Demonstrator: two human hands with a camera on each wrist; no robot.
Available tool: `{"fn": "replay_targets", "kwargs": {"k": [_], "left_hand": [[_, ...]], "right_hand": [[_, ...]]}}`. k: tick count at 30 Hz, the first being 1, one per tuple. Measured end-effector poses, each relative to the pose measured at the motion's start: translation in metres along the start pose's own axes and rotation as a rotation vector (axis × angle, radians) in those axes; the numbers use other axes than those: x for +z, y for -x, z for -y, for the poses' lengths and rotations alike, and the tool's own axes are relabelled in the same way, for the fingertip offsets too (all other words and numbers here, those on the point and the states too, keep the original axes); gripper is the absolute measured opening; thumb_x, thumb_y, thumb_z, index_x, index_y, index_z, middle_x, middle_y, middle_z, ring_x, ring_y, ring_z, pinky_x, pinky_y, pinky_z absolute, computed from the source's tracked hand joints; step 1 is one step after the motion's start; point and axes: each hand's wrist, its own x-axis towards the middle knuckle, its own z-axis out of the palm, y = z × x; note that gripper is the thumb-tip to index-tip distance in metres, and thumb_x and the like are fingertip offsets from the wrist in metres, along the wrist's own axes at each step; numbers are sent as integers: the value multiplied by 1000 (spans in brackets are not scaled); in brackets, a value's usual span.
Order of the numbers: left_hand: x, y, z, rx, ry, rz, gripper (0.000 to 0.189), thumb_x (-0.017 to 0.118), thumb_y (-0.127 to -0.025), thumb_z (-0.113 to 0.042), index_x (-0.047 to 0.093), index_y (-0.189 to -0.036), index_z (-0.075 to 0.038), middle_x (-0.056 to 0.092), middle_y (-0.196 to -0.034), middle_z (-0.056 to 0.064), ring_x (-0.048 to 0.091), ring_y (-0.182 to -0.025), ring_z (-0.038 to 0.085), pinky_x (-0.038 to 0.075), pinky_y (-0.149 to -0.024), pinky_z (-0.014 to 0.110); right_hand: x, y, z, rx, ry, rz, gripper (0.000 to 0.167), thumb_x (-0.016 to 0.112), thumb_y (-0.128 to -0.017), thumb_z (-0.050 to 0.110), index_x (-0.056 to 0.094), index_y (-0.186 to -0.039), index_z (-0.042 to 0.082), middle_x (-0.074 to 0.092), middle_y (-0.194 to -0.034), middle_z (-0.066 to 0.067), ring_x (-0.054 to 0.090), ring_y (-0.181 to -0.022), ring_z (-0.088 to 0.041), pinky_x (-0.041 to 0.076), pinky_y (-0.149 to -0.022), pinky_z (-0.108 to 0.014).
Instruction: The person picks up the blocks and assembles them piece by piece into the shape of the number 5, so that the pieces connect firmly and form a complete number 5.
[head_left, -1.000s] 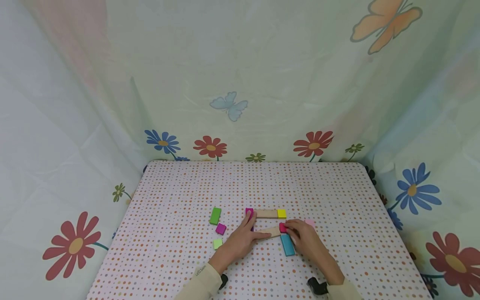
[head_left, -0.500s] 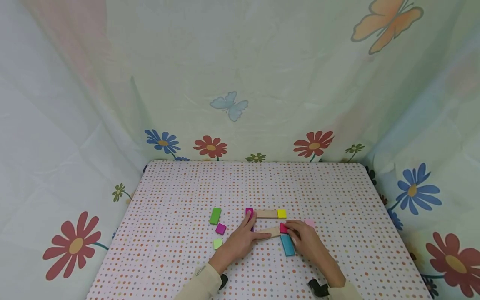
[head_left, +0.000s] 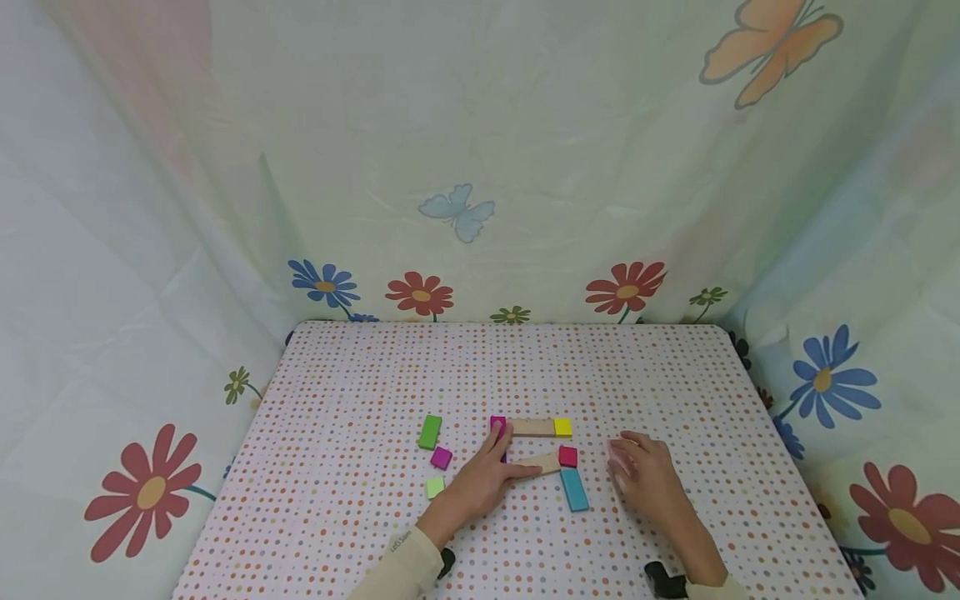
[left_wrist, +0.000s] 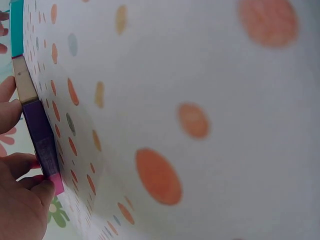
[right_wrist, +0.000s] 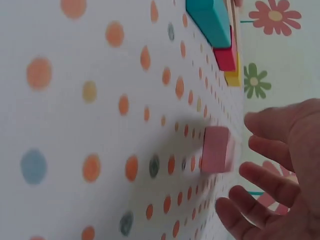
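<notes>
My left hand (head_left: 480, 482) rests on the joined blocks, its fingertips at a magenta block (head_left: 497, 422) and its thumb on a plain wooden block (head_left: 546, 463). In the left wrist view, a dark purple block (left_wrist: 42, 135) lies between the wooden block and the magenta end. A pink block (right_wrist: 215, 150) sits on the table with my right hand (right_wrist: 282, 175) beside it, fingers apart and not round it. From the head view, that hand partly covers the pink block. A red block (head_left: 567, 456) joins the wooden block and a blue block (head_left: 575, 490).
Another plain wooden block (head_left: 533, 427) runs from the magenta block to a yellow block (head_left: 563, 427). Left of the left hand lie a green block (head_left: 430, 432), a small purple block (head_left: 442, 458) and a light green block (head_left: 435, 487). All are on the dotted table (head_left: 360, 375).
My right hand has left the red block and moved right to the pink block. The red block stays by the blue one. My left hand keeps its place.
</notes>
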Motion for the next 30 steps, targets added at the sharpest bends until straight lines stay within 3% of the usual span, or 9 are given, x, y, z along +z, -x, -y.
{"fn": "replay_targets", "kwargs": {"k": [8,13,19,30], "left_hand": [[-1,0,-1,6,-11,4,49,55,-109,-11,65,-143,-45,15,-179,16,14,-167,39,40,-126,49],[-2,1,-2,0,-3,4,48,55,-109,-11,65,-142,-45,15,-179,16,14,-167,39,40,-126,50],[1,2,-1,1,19,14,47,55,-110,-13,65,-142,-45,15,-179,16,13,-166,40,41,-126,51],[-2,0,0,9,6,11,50,54,-109,-10,64,-143,-45,14,-179,16,13,-167,40,39,-127,51]], "right_hand": [[-3,-1,-6,25,-8,176,52,84,-88,11,67,-134,-8,56,-149,-31,52,-137,-52,44,-114,-67],[-4,-5,-7,3,7,225,55,85,-86,6,65,-134,-11,54,-151,-32,53,-136,-53,46,-113,-67],[-7,-9,-6,67,5,310,54,84,-88,8,66,-135,-10,52,-154,-32,54,-136,-52,46,-114,-65],[-9,-17,-6,55,7,312,53,86,-87,7,67,-133,-10,58,-148,-32,58,-131,-51,52,-108,-62]]}}
